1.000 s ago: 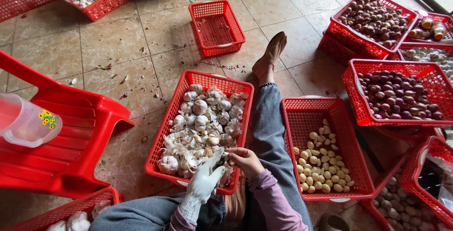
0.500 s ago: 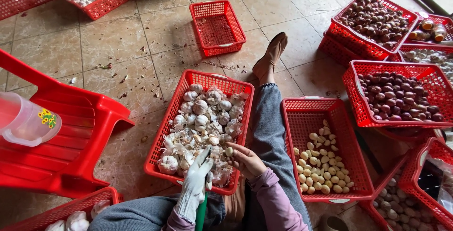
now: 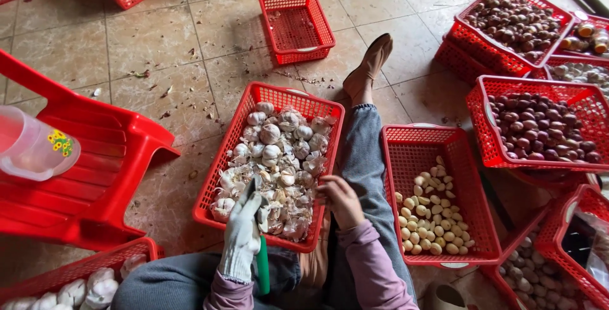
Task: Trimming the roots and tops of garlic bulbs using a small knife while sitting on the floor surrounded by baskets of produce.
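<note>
Since half a second ago the gloved left hand [image 3: 243, 237] has lifted slightly toward the near edge of the basket, the knife blade now angled up and far; the bare right hand [image 3: 340, 200] has barely shifted.

Left hand, in a white knit glove, is closed around a green-handled knife [image 3: 261, 260], blade tip over the garlic. Right hand is curled, fingers bent inward at the right near rim of the basket; whether it pinches a clove, cannot tell.

Both hands sit at the near end of the red plastic lattice basket of whole garlic bulbs and papery skins [image 3: 273, 167], which rests on the tiled floor [image 3: 152, 44] left of the person's outstretched leg in grey jeans [image 3: 365, 158].

Right of the leg: a red basket of peeled pale garlic cloves [image 3: 434, 205]. Further right and far: red baskets of dark red shallots [image 3: 539, 126]. Far centre: an empty small red basket [image 3: 295, 21]. Left: a red plastic stool [image 3: 82, 170] with a clear plastic cup [image 3: 28, 148] on it. Near left corner: another red basket with garlic bulbs [image 3: 70, 288].
</note>
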